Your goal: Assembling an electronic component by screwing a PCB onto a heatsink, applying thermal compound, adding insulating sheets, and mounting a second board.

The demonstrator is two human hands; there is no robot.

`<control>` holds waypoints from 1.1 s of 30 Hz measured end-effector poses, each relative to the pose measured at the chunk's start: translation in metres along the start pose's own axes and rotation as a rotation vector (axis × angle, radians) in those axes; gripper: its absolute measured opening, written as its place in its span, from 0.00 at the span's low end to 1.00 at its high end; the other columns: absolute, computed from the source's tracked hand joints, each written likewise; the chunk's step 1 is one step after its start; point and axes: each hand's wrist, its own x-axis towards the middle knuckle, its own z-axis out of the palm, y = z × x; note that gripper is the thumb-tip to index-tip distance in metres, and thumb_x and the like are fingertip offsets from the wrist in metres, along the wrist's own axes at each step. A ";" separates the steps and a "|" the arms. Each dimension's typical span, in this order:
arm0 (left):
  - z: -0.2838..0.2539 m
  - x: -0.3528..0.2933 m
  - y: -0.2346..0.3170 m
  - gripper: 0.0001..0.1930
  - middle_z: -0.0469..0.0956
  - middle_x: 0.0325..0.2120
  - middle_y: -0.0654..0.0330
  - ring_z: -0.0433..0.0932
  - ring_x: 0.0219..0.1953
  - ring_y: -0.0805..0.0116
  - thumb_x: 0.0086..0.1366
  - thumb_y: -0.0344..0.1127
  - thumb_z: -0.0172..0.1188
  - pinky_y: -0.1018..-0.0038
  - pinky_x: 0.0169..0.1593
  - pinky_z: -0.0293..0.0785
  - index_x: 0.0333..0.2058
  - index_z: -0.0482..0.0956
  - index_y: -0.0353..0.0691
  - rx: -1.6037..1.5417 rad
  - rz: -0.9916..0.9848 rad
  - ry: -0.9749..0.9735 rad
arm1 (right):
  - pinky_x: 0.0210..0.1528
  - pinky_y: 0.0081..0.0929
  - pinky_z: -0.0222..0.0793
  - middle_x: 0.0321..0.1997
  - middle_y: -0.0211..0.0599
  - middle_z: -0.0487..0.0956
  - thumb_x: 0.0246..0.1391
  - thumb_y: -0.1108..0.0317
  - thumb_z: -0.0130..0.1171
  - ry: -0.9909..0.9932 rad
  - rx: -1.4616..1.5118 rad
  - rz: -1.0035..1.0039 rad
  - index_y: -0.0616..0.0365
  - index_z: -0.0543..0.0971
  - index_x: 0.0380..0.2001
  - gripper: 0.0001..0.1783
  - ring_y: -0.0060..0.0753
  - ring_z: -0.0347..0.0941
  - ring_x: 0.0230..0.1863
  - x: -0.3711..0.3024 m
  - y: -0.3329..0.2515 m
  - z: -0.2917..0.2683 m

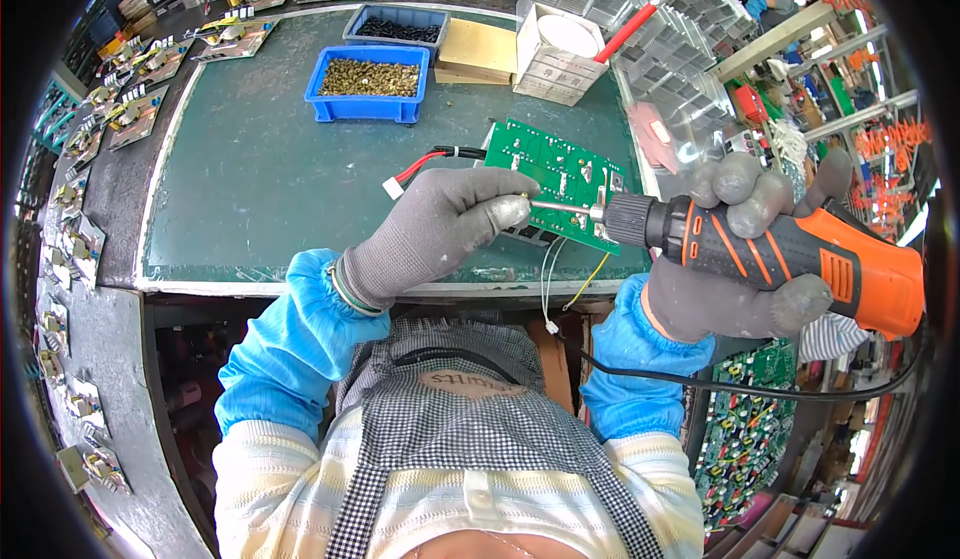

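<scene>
1. power screwdriver point(740, 252): orange and black, held roughly level, its slim metal bit point(565, 207) pointing left across the board.
2. circuit board point(543, 172): green, lying askew, soldered face up, red and black leads point(422, 164) by its left edge.

light is bright and fairly even, edges bowing toward black corners.

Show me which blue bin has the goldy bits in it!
The brighter blue bin, the one nearer the person: it holds small gold-coloured pieces. The duller bin just behind it holds black pieces instead.
</scene>
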 end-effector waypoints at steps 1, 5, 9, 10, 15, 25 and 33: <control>0.000 0.000 0.000 0.15 0.81 0.37 0.65 0.75 0.34 0.78 0.72 0.34 0.63 0.77 0.40 0.75 0.53 0.82 0.35 -0.001 0.000 -0.001 | 0.36 0.37 0.80 0.33 0.38 0.80 0.59 0.25 0.55 0.000 -0.001 0.000 0.64 0.52 0.74 0.60 0.43 0.80 0.38 -0.002 0.000 0.000; 0.000 -0.002 0.003 0.13 0.81 0.37 0.65 0.76 0.36 0.78 0.72 0.32 0.63 0.77 0.42 0.76 0.52 0.82 0.35 0.023 -0.055 0.013 | 0.38 0.38 0.81 0.34 0.40 0.81 0.60 0.27 0.55 -0.001 0.013 0.018 0.64 0.52 0.75 0.59 0.44 0.80 0.41 -0.003 -0.001 -0.001; -0.001 -0.004 0.002 0.12 0.81 0.37 0.62 0.78 0.39 0.76 0.70 0.29 0.63 0.75 0.46 0.77 0.50 0.81 0.34 0.140 -0.029 -0.009 | 0.39 0.38 0.81 0.35 0.41 0.82 0.61 0.28 0.55 0.016 0.077 0.037 0.63 0.52 0.75 0.57 0.45 0.80 0.43 0.000 -0.007 -0.004; -0.002 -0.003 0.001 0.12 0.81 0.37 0.62 0.78 0.39 0.76 0.70 0.29 0.63 0.75 0.46 0.77 0.50 0.81 0.34 0.140 -0.029 -0.010 | 0.39 0.38 0.81 0.35 0.41 0.82 0.61 0.28 0.55 0.017 0.076 0.036 0.63 0.52 0.75 0.57 0.45 0.80 0.43 0.000 -0.006 -0.003; 0.000 -0.003 -0.002 0.11 0.82 0.39 0.60 0.79 0.41 0.73 0.69 0.28 0.64 0.74 0.48 0.77 0.49 0.82 0.33 0.222 0.072 -0.014 | 0.37 0.37 0.81 0.33 0.40 0.81 0.61 0.27 0.54 0.099 -0.016 0.045 0.64 0.57 0.72 0.55 0.44 0.80 0.39 -0.005 -0.004 0.000; 0.002 -0.002 -0.009 0.11 0.82 0.39 0.60 0.79 0.42 0.73 0.70 0.30 0.63 0.74 0.47 0.77 0.49 0.82 0.33 0.131 0.112 -0.001 | 0.37 0.37 0.81 0.31 0.39 0.80 0.61 0.30 0.55 0.233 -0.100 0.068 0.65 0.61 0.68 0.51 0.41 0.81 0.36 -0.005 -0.006 -0.009; 0.011 -0.001 -0.012 0.11 0.85 0.36 0.56 0.84 0.37 0.68 0.66 0.29 0.68 0.73 0.42 0.80 0.46 0.84 0.36 0.212 0.202 0.178 | 0.40 0.38 0.81 0.33 0.41 0.82 0.64 0.34 0.52 0.312 -0.046 0.136 0.65 0.61 0.69 0.47 0.44 0.81 0.37 -0.009 -0.007 -0.015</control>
